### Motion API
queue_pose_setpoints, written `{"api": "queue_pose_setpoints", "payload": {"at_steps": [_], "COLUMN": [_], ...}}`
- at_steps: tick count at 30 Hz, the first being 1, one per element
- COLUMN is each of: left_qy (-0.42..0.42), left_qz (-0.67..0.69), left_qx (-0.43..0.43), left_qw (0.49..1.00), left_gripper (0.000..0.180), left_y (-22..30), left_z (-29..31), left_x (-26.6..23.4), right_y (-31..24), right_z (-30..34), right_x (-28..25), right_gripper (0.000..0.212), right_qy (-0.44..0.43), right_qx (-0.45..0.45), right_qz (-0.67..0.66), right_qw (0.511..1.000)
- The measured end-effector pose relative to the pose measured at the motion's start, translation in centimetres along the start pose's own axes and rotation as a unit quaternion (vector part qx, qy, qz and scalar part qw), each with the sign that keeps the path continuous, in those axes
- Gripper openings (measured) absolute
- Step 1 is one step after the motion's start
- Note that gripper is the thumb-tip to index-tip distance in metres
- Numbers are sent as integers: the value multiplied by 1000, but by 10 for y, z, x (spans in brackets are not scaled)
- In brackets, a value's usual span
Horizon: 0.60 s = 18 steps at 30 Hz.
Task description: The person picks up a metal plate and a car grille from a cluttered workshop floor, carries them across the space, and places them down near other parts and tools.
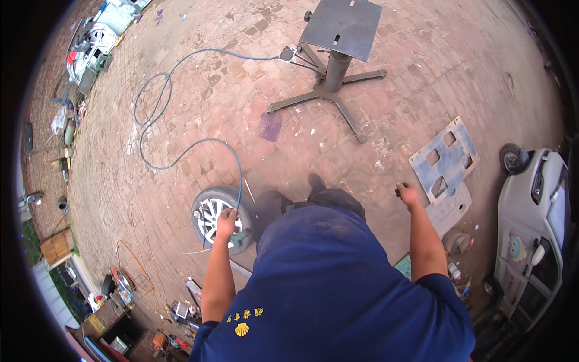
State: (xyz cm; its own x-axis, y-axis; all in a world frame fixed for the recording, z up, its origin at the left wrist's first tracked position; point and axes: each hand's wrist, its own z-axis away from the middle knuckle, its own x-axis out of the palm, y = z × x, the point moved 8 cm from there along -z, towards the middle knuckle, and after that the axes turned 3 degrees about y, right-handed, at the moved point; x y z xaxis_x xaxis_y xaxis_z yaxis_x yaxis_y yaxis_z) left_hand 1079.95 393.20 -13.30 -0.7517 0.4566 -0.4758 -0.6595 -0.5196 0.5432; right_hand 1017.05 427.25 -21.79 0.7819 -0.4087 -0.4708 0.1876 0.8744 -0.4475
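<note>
L hand (226, 218) grip closed round blue air hose (238, 175) end at wheel (211, 214) on brick floor (199, 108); R hand (408, 194) fisted, free; inflation apparently underway, hose attached.

Not much here: a round cartoon sticker (516, 248), greenish and pink, on the white vehicle (531, 229), plus yellow print (242, 321) on the blue shirt (338, 289).

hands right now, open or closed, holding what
left hand: closed on the blue hose at the wheel
right hand: closed, contents cannot be told
</note>
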Motion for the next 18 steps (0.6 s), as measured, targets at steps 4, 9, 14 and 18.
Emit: {"api": "queue_pose_setpoints", "payload": {"at_steps": [4, 9, 14, 18], "left_qy": [-8, -103, -178, -168], "left_qz": [-103, -48, -135, -112], "left_qx": [29, -27, 5, 17], "left_qw": [994, 993, 975, 979], "left_gripper": [34, 36, 40, 39], "left_y": [12, -9, 1, 82], "left_z": [-12, -52, -139, -225], "left_x": [-12, 1, 7, 16], "right_y": [100, 62, -102, -204], "right_z": [24, 32, 76, 112], "right_x": [-9, 41, 103, 117], "right_gripper": [49, 39, 39, 45], "right_qy": [62, 60, -3, -25], "right_qx": [157, 99, -79, -187], "right_qz": [18, -19, -16, 56], "right_qw": [986, 993, 997, 980]}}
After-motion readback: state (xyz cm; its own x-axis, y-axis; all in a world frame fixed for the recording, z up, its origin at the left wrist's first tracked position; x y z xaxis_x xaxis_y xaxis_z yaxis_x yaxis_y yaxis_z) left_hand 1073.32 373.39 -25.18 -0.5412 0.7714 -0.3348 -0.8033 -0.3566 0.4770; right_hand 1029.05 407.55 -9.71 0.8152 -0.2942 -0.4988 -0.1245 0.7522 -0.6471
